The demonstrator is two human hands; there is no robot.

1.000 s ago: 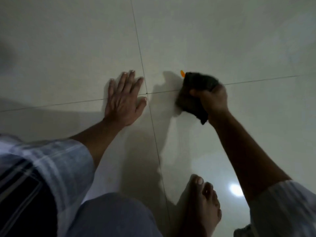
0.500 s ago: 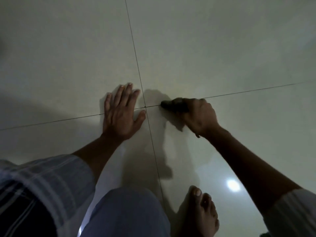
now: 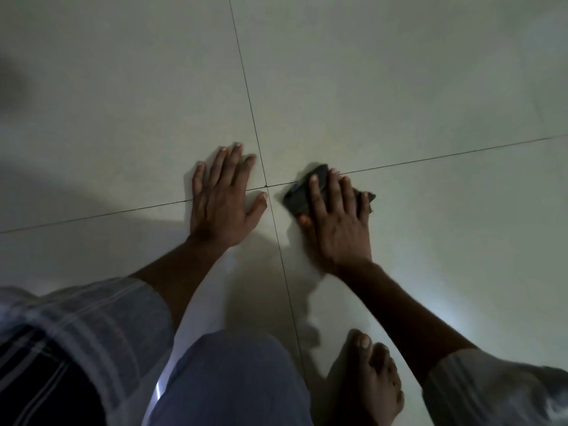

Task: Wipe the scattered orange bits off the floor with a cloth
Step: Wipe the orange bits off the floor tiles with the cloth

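A dark cloth (image 3: 299,193) lies bunched on the pale tiled floor (image 3: 399,87), just right of where the grout lines cross. My right hand (image 3: 335,219) presses flat on top of it, fingers spread over the cloth, whose edges stick out on both sides. My left hand (image 3: 222,198) rests palm down on the floor to the left of the crossing, fingers apart and holding nothing. No orange bits show anywhere on the tiles in this dim light.
My bare right foot (image 3: 368,379) stands on the floor near the bottom, below the right arm. My knee in grey-blue trousers (image 3: 227,379) fills the lower middle. A bright light reflection (image 3: 455,321) sits beside my right forearm.
My right hand has gone from gripping the bunched cloth to lying flat on it, closer to the grout crossing. The orange bit seen beside the cloth a second ago no longer shows.
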